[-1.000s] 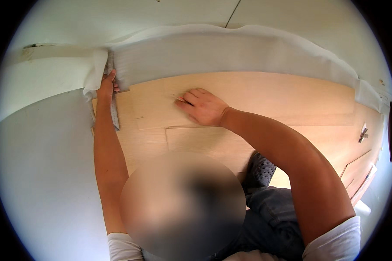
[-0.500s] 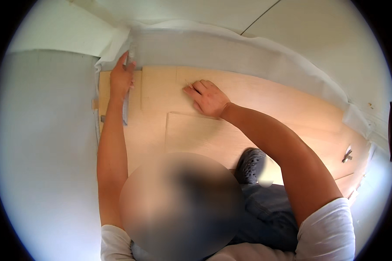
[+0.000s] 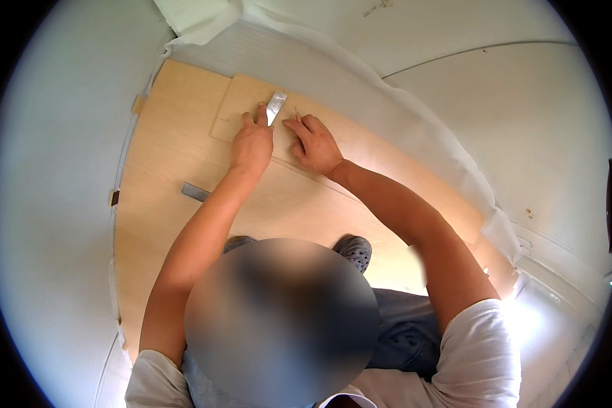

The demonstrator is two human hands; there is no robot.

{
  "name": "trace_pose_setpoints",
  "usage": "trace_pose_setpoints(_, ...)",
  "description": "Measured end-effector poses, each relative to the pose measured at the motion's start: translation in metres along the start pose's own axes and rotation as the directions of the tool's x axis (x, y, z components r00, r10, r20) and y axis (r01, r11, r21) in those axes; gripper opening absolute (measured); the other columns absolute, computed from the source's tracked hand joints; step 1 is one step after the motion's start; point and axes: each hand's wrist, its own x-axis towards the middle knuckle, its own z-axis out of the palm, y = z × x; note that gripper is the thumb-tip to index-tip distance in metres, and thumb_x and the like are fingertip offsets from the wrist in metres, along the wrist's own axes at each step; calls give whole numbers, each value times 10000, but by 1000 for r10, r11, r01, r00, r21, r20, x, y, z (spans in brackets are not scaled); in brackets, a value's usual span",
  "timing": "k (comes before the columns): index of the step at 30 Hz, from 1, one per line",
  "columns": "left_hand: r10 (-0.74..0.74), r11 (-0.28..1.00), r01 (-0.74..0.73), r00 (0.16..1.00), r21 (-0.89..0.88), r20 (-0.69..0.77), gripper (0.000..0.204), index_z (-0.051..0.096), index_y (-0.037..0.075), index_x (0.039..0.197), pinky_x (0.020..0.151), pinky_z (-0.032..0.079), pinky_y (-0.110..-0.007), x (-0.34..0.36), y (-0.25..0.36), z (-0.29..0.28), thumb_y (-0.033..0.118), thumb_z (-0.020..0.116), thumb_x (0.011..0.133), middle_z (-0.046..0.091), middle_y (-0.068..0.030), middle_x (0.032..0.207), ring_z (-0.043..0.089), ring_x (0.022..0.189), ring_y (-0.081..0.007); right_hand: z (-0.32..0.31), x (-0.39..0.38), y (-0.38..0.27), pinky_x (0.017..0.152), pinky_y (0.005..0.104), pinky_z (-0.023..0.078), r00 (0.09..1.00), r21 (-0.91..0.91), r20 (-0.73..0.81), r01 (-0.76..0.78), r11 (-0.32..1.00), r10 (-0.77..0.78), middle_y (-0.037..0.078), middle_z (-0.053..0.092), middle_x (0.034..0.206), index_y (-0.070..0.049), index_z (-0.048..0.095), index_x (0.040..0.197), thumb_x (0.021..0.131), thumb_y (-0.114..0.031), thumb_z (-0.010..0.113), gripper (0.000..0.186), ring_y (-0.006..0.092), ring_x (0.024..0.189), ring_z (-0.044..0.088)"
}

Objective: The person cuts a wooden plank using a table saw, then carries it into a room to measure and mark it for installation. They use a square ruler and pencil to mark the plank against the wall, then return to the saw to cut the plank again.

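My left hand (image 3: 251, 144) grips an L-shaped metal square (image 3: 277, 103) and presses it against a pale plywood panel (image 3: 231, 109). One bright end of the square sticks out past my fingertips. Its short leg (image 3: 195, 191) shows left of my forearm, and the stretch between is hidden under my hand and arm. Just to the right, my right hand (image 3: 317, 147) pinches a thin pencil (image 3: 296, 115), its tip pointing away from me close to the square. The right fingers are closed, with the knuckles low over the wood.
More plywood (image 3: 156, 143) covers the floor around my shoes (image 3: 353, 251). A whitish sheet (image 3: 360, 75) runs along the far edge of the wood, below a pale wall (image 3: 483, 102). Another pale wall (image 3: 61, 170) rises at the left, with a small wooden block (image 3: 139, 104) at its foot.
My left hand has brought the square rightward from the left edge of the panel, close to my right hand, and tilted it. The view has turned; my right hand still holds the pencil.
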Motion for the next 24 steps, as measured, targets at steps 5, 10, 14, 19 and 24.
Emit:
trace_pose_setpoints(5,6,996,-8,1000,83,26,551,358,-29,1517,730,597,-436,5,8,14,239,480,1051,616,-213,1110,710,852,-364,-13,0,-10,825,394,515,941,141,119,-331,933,316,117,559,1020,-58,515,1335,856,-104,713,520,268,920,589)
trace_pose_setpoints(10,47,969,-31,997,246,-59,590,357,-39,1522,637,597,-404,12,5,35,296,489,1054,662,-182,999,719,740,-314,-22,21,-3,818,343,515,907,339,114,-418,842,405,85,560,1021,-27,500,1321,843,-102,775,556,196,875,577)
trace_pose_setpoints(14,42,961,-25,998,277,-53,606,360,-49,1521,637,598,-396,16,3,38,311,491,1052,663,-179,996,723,741,-299,-25,36,-1,830,340,516,941,356,92,-338,871,327,74,586,1021,-29,507,1316,849,-132,787,554,187,867,584)
trace_pose_setpoints(19,17,968,-14,1000,250,-11,597,329,-28,1541,653,595,-395,15,5,30,291,475,1058,660,-183,1016,728,782,-301,-21,42,7,805,342,511,887,393,111,-454,799,449,93,634,928,-39,606,1216,907,-168,731,357,221,850,607)
trace_pose_setpoints(24,1,978,7,999,211,-37,570,366,22,1543,658,590,-412,13,4,24,300,476,1058,663,-180,1009,726,780,-311,-14,47,17,862,306,493,913,579,49,-356,733,405,81,680,969,-43,620,1174,993,-244,629,270,169,910,616)
